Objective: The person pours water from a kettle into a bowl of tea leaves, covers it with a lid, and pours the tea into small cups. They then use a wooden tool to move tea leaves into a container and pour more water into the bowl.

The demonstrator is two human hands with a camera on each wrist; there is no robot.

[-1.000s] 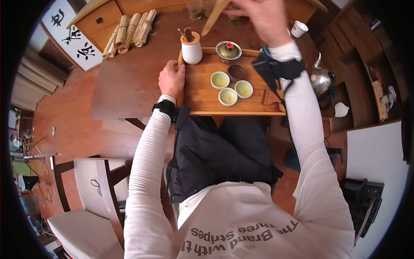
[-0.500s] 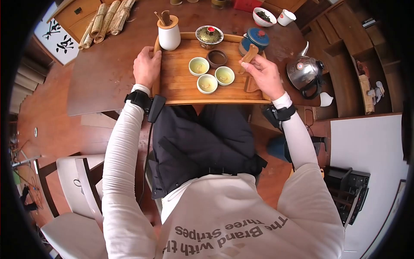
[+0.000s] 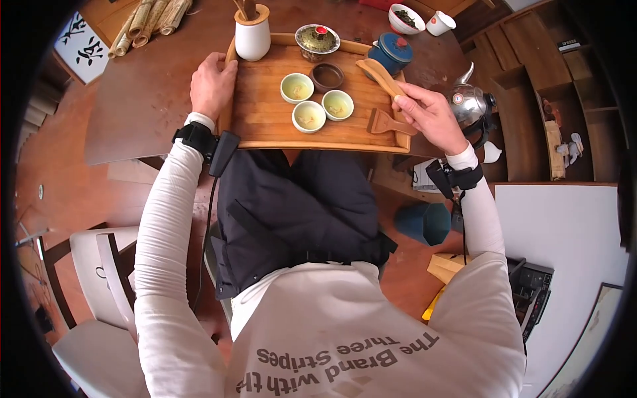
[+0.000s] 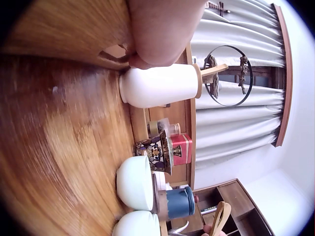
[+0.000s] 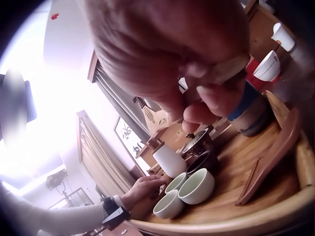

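Observation:
In the head view, the left hand (image 3: pixel 211 86) grips the left side of a wooden tray (image 3: pixel 318 146); the left wrist view shows the tray's slot (image 4: pixel 116 52) beside the fingers. Over the tray's right side, the right hand (image 3: pixel 434 116) pinches wooden tongs (image 3: pixel 380 75), their tips pointing up-left. Three pale cups (image 3: pixel 296 87) with yellowish liquid stand grouped beside a dark brown cup (image 3: pixel 327 77). Behind them is a lidded bowl (image 3: pixel 317 41). A white tool holder (image 3: pixel 253 40) stands at back left. Below the right hand lies a flat brown wooden piece (image 3: pixel 388 123).
A blue lidded pot (image 3: pixel 394 52) stands at the tray's back right corner. Beyond are a white bowl of dark leaves (image 3: pixel 406 20) and a white cup (image 3: pixel 440 24). A metal kettle (image 3: pixel 467 106) is on the right, rolled bundles (image 3: pixel 152 20) at back left.
The right hand has come down from behind the tray to its right side, still holding the tongs, whose tips now point up-left. The left hand remains at the tray's left side. The head view has shifted.

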